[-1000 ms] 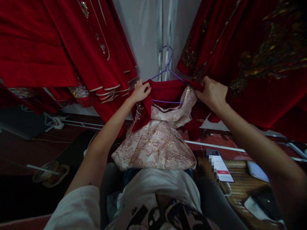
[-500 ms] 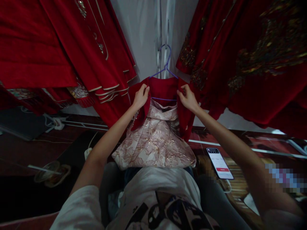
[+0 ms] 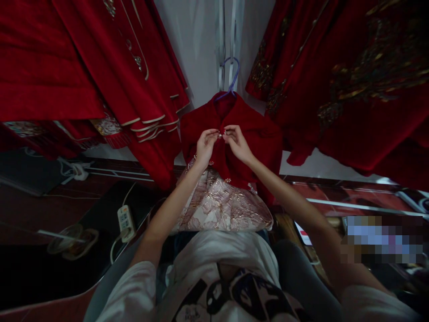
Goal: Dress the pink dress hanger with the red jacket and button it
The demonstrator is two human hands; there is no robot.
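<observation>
On one purple hanger [image 3: 231, 91] hangs one red jacket [image 3: 263, 129], front pinched by two hands [image 3: 205, 144] [image 3: 237, 143].

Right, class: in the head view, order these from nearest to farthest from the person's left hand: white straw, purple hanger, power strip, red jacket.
1. Red jacket: pinched at its front by the left hand.
2. Purple hanger: above, at the jacket's collar.
3. Power strip: lower, on the person's left.
4. White straw: farthest left.

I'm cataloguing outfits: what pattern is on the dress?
The dress shows shiny flowers on pale pink; head view.
</observation>
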